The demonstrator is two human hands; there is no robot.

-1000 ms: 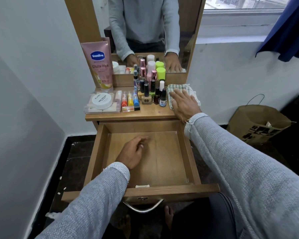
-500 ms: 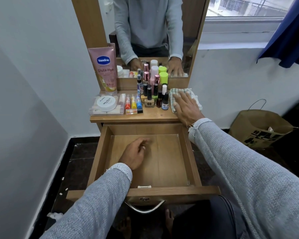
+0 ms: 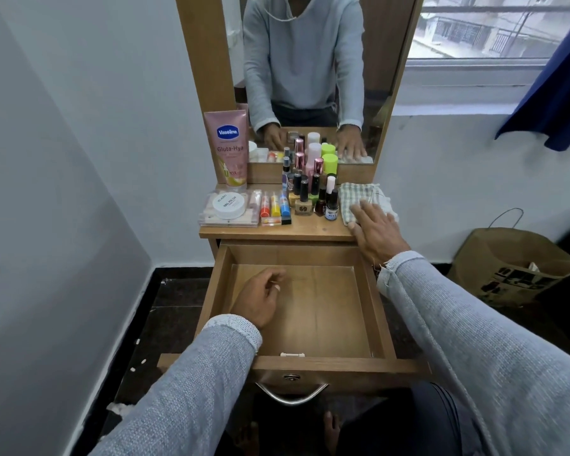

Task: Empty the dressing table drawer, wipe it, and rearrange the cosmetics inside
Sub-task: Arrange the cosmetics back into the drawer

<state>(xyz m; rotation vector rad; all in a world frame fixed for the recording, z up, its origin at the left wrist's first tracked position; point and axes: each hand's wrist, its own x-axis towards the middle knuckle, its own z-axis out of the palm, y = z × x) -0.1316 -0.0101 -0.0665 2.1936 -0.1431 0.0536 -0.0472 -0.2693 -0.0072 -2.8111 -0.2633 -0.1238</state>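
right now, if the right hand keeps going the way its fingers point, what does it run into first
The right hand already lies on the checked cloth. Beyond the cloth, it would probably meet the mirror's wooden base, though depth is unclear.

One drawer [image 3: 297,365], one cloth [image 3: 359,195], one lotion tube [image 3: 228,149], two hands.

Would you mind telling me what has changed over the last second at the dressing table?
Very little. The right hand stays flat on the checked cloth on the tabletop, without having closed on it or lifted it. The left hand stays loosely curled on the floor of the open drawer, which holds nothing else. The cosmetics stand unmoved. Only the camera view has shifted, so the scene sits lower in the picture.
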